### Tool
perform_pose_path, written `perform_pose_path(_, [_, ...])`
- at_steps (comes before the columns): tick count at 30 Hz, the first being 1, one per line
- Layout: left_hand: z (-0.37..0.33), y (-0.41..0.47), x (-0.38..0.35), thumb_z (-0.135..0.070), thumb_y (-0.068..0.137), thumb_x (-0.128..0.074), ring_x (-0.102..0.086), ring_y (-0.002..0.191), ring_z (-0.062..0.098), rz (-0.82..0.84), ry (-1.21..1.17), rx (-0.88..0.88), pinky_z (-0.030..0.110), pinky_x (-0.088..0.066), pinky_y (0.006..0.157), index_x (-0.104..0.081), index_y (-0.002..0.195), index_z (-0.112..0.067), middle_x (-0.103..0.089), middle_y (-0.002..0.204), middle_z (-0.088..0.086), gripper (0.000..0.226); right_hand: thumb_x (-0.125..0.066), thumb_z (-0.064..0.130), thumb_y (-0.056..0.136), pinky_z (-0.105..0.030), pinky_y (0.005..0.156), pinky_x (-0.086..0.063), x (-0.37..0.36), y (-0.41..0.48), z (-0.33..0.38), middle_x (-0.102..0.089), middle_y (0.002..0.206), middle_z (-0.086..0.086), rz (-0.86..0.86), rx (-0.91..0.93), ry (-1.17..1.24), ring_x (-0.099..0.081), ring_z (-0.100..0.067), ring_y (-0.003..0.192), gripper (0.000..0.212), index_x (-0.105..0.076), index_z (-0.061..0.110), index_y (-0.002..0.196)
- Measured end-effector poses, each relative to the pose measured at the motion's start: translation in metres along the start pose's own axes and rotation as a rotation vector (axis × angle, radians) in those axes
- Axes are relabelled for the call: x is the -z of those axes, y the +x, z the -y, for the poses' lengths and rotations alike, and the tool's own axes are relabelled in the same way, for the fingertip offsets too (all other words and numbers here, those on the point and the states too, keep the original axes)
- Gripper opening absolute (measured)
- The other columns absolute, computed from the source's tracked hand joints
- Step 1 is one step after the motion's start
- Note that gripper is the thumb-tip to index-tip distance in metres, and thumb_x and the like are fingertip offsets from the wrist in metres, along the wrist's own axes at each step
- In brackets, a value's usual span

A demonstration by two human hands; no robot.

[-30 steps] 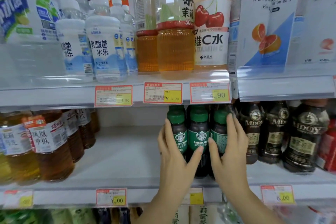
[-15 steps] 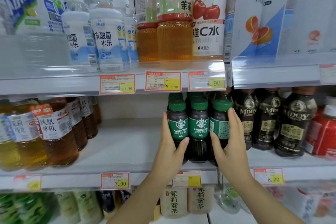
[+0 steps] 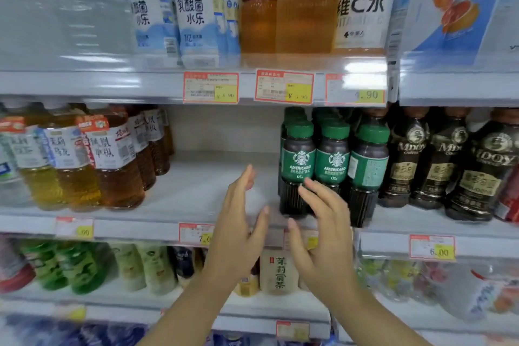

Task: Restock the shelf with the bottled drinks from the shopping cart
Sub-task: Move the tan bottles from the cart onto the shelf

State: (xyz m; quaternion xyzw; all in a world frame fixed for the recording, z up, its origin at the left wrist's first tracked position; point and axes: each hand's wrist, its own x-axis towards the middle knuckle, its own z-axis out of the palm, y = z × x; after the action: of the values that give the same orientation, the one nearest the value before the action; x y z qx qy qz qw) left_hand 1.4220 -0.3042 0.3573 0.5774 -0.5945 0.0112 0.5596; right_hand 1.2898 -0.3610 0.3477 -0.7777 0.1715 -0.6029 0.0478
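Both hands are empty, fingers spread, in front of the middle shelf (image 3: 196, 191). The left hand (image 3: 238, 227) sits before the bare stretch of shelf; the right hand (image 3: 323, 230) is nearer the green-capped coffee bottles (image 3: 334, 166), fingertips just short of the front row. The bottles stand upright, long axis vertical, up and right of both hands. Labels read "AMERICANO" with a Starbucks emblem. The neighbouring dark bottles (image 3: 449, 160) read "MDOY". One price tag (image 3: 432, 247) shows "6.00". The shopping cart is out of view.

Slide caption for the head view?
Both open hands, left and right, hover before green-capped coffee bottles on the middle shelf.
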Motion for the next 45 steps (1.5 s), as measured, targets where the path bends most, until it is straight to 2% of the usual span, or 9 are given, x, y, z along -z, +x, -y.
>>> perform_pose_path(8, [0.083, -0.17, 0.092, -0.019, 0.094, -0.045, -0.05, 0.099, -0.017, -0.302, 0.248, 0.383, 0.002, -0.04, 0.078, -0.051, 0.125, -0.018, -0.053, 0.105, -0.021, 0.031, -0.048, 0.02, 0.09, -0.025, 0.089, -0.042, -0.111, -0.09, 0.066, -0.061, 0.108, 0.001, 0.576, -0.009, 0.317, -0.052, -0.013, 0.102, 0.024, -0.055, 0.019, 0.114])
perform_pose_path(11, [0.111, -0.259, 0.112, -0.006, 0.092, -0.05, -0.048, 0.098, -0.017, -0.356, 0.318, 0.702, 0.006, -0.038, 0.079, -0.053, 0.117, -0.026, -0.05, 0.105, -0.024, 0.032, -0.049, 0.023, 0.087, -0.029, 0.086, -0.046, -0.157, -0.146, 0.092, -0.063, 0.103, -0.002, 0.869, -0.037, 0.36, -0.053, -0.014, 0.101, 0.028, -0.06, 0.015, 0.112])
perform_pose_path(16, [0.134, -0.39, 0.127, -0.011, 0.092, -0.051, -0.054, 0.108, 0.01, -0.303, 0.357, 1.221, 0.011, -0.035, 0.076, -0.058, 0.12, -0.022, -0.053, 0.115, -0.009, 0.031, -0.056, 0.012, 0.086, -0.033, 0.092, -0.042, -0.222, -0.241, 0.126, -0.059, 0.116, -0.004, 1.349, -0.033, 0.363, -0.051, -0.02, 0.11, 0.035, -0.057, 0.017, 0.121])
perform_pose_path(21, [0.152, -0.484, 0.123, -0.015, 0.093, -0.051, -0.055, 0.105, 0.016, -0.327, 0.355, 1.466, 0.026, -0.041, 0.082, -0.059, 0.116, -0.021, -0.055, 0.112, -0.003, 0.025, -0.052, 0.02, 0.091, -0.034, 0.093, -0.043, -0.275, -0.345, 0.136, -0.049, 0.132, 0.001, 1.763, 0.036, 0.253, -0.047, -0.021, 0.12, 0.043, -0.045, 0.022, 0.133])
perform_pose_path(25, [0.192, -0.536, 0.106, -0.016, 0.092, -0.05, -0.054, 0.101, 0.017, -0.309, 0.31, 1.531, 0.029, -0.043, 0.081, -0.06, 0.109, -0.023, -0.055, 0.107, -0.003, 0.02, -0.058, 0.016, 0.085, -0.04, 0.09, -0.045, -0.305, -0.416, 0.129, -0.051, 0.125, -0.01, 1.993, 0.029, 0.2, -0.05, -0.03, 0.114, 0.036, -0.055, 0.014, 0.121])
perform_pose_path(29, [0.247, -0.57, 0.08, -0.017, 0.089, -0.05, -0.055, 0.104, 0.027, -0.144, 0.302, 1.589, 0.039, -0.048, 0.082, -0.058, 0.109, -0.018, -0.053, 0.118, 0.003, 0.021, -0.059, 0.016, 0.084, -0.041, 0.094, -0.043, -0.334, -0.477, 0.113, -0.047, 0.13, -0.012, 2.124, 0.146, 0.168, -0.046, -0.032, 0.119, 0.036, -0.057, 0.013, 0.119])
perform_pose_path(34, [0.295, -0.593, 0.054, -0.018, 0.087, -0.054, -0.056, 0.102, 0.031, 0.273, 0.336, 1.732, 0.036, -0.049, 0.077, -0.051, 0.116, -0.012, -0.042, 0.129, 0.008, 0.03, -0.062, 0.019, 0.082, -0.033, 0.087, -0.044, -0.354, -0.531, 0.119, -0.049, 0.116, -0.014, 2.205, 0.26, 0.131, -0.053, -0.032, 0.104, 0.031, -0.06, 0.015, 0.113])
perform_pose_path(40, [0.309, -0.612, 0.05, 0.002, 0.082, -0.053, -0.059, 0.089, 0.032, 0.312, 0.392, 1.706, 0.041, -0.054, 0.075, -0.053, 0.113, -0.008, -0.038, 0.129, 0.014, 0.033, -0.065, 0.022, 0.082, -0.039, 0.083, -0.049, -0.357, -0.552, 0.124, -0.04, 0.111, -0.008, 2.108, 0.198, 0.144, -0.057, -0.034, 0.089, 0.006, -0.059, 0.022, 0.083])
perform_pose_path(45, [0.285, -0.577, 0.07, -0.014, 0.079, -0.058, -0.059, 0.087, 0.028, 0.172, 0.388, 1.767, 0.037, -0.053, 0.073, -0.059, 0.102, -0.015, -0.04, 0.122, 0.006, 0.023, -0.067, 0.017, 0.077, -0.026, 0.07, -0.04, -0.342, -0.492, 0.131, -0.041, 0.097, 0.0, 1.933, -0.023, 0.278, -0.053, -0.022, 0.085, 0.02, -0.052, 0.026, 0.066])
